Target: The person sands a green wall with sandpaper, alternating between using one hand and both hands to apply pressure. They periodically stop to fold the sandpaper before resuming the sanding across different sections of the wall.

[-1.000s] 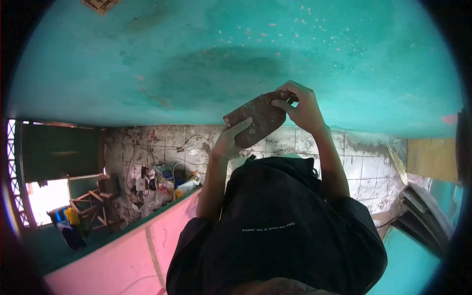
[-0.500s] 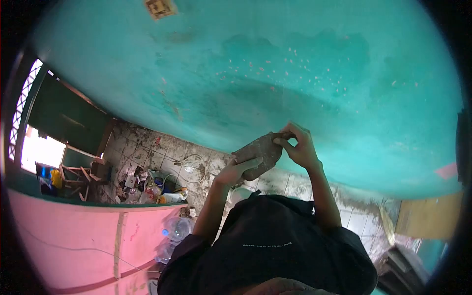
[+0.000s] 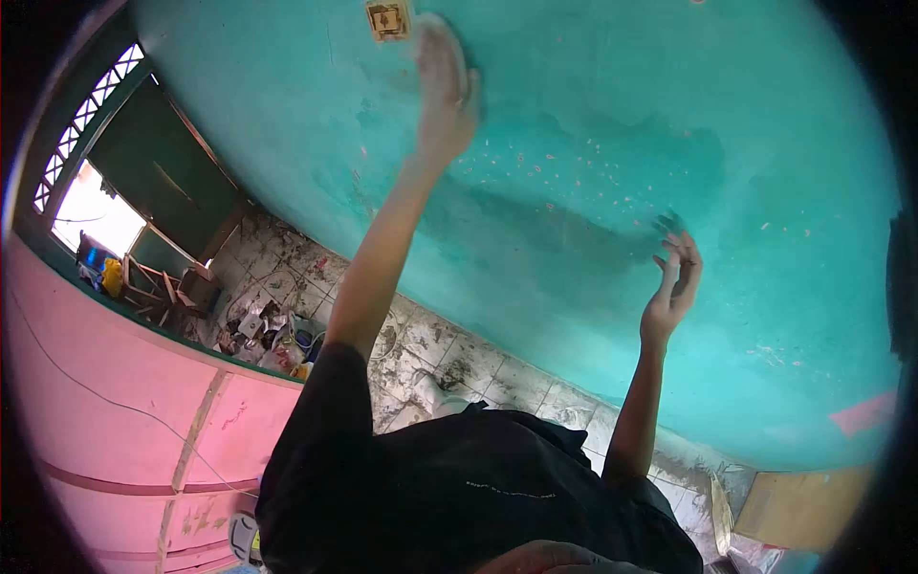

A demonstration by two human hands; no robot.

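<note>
My left hand [image 3: 446, 100] is stretched up over the turquoise wall [image 3: 574, 86], just below and right of a square wall fitting [image 3: 388, 19]. Its fingers are extended and blurred by motion, and a pale smear rims the fingertips. Whether anything lies under that palm is hidden. Lower and to the right, my right hand [image 3: 674, 282] is raised in front of the wall, fingers loosely bent and thumb apart, with nothing visible in it. Between both hands, the wall has damp-looking darker patches and many small pale chips.
A pink partition [image 3: 115, 383] with a dark green top edge stands on the left. Behind it, clutter [image 3: 273, 335] lies on the dirty tiled floor [image 3: 459, 354]. A dark green door panel [image 3: 167, 177] is at far left, a wooden board [image 3: 798, 507] at lower right.
The flat grey-brown piece both hands held is no longer visible. My left hand has swung up the wall, and my right hand has moved right, apart from it. The view has tilted.
</note>
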